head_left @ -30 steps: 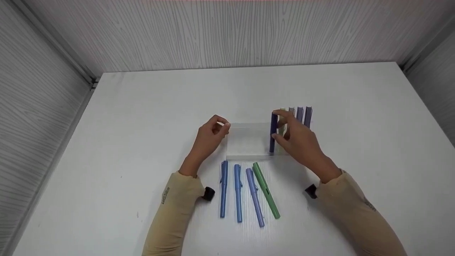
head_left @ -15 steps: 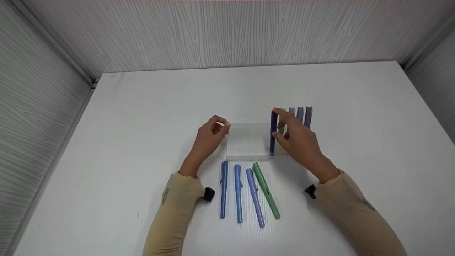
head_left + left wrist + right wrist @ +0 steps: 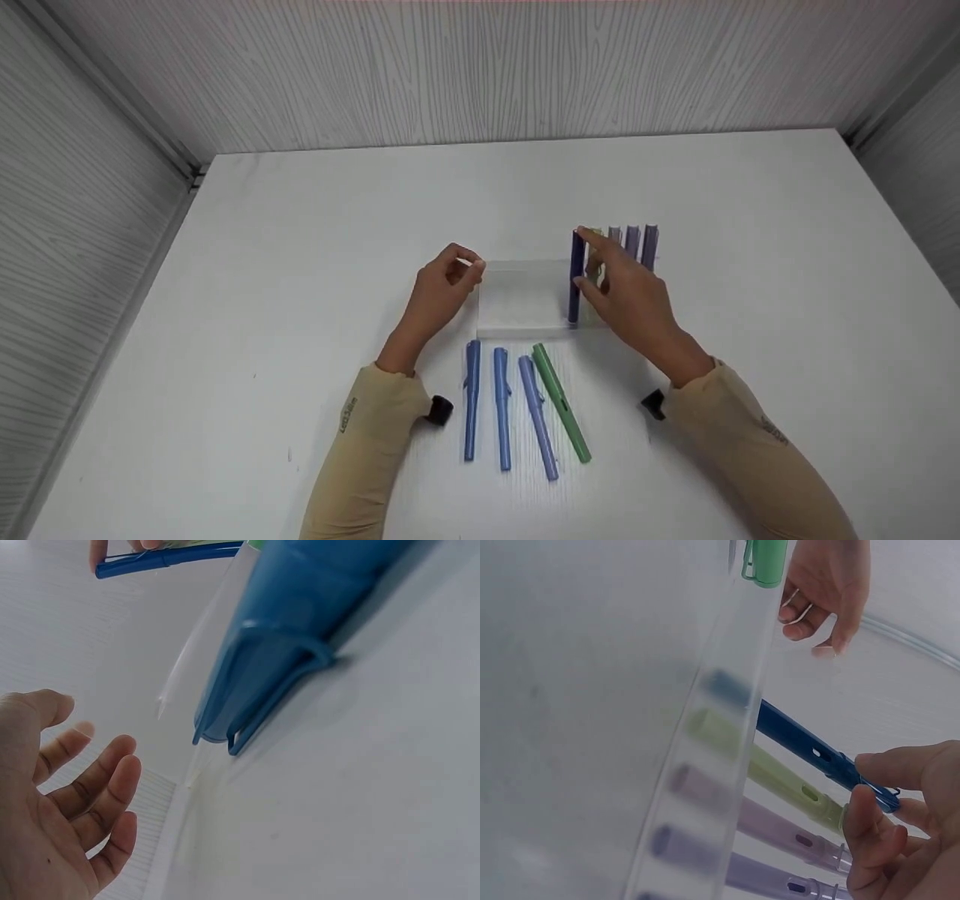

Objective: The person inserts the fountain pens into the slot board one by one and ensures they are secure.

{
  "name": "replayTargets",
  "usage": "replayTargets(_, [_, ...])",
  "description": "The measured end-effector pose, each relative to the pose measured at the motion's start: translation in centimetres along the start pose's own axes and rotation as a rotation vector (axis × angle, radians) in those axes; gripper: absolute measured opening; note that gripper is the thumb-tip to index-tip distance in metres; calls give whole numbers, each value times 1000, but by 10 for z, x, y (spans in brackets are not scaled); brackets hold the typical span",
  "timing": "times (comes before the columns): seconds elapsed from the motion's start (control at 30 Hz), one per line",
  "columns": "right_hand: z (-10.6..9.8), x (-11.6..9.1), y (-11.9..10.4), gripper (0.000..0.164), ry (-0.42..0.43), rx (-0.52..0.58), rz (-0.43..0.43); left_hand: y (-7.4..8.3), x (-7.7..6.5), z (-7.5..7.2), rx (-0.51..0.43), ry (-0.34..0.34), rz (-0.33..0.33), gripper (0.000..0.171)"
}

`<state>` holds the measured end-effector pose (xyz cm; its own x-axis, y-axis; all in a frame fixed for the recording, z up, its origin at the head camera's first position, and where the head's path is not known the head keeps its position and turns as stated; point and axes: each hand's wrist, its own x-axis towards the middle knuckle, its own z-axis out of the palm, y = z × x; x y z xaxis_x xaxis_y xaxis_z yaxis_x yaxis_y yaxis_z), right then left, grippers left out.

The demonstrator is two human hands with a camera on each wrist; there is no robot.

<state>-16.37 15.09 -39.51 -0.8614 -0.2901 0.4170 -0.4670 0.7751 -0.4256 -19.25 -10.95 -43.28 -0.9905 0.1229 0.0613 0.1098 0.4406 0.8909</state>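
Note:
My right hand (image 3: 634, 296) pinches a dark blue capped pen (image 3: 575, 274) between thumb and fingers, the index fingertip on its top end. The pen stands upright, its lower end in a clear stand (image 3: 517, 332); the right wrist view shows that end inside the stand beside a light green pen (image 3: 784, 781). Pinkish and lavender pens (image 3: 769, 874) stand in the same row, partly behind my right hand in the head view. At the stand's left end is my left hand (image 3: 442, 285), fingers loosely bent, thumb and index tips close together, with nothing seen between them.
In front of the stand lie a blue pen (image 3: 472, 401), a lighter blue pen (image 3: 502, 409), a periwinkle pen (image 3: 538, 416) and a green pen (image 3: 562, 401). They rest on a white table (image 3: 225, 360) with grey wood-grain walls (image 3: 480, 75) around it.
My right index finger has risen slightly to the top of the dark blue pen, which stands a little straighter. My left hand and the lying pens stay in place.

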Motion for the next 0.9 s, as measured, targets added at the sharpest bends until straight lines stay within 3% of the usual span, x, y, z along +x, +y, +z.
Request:
replayTargets(0.67, [1,1,-2,58,-7,-1,10,-1,-1,-2,-3,4,14,24])
replayTargets(0.9, [-4,1,-4,60,-63,37,50,-1,0,0,-3,3,15,25])
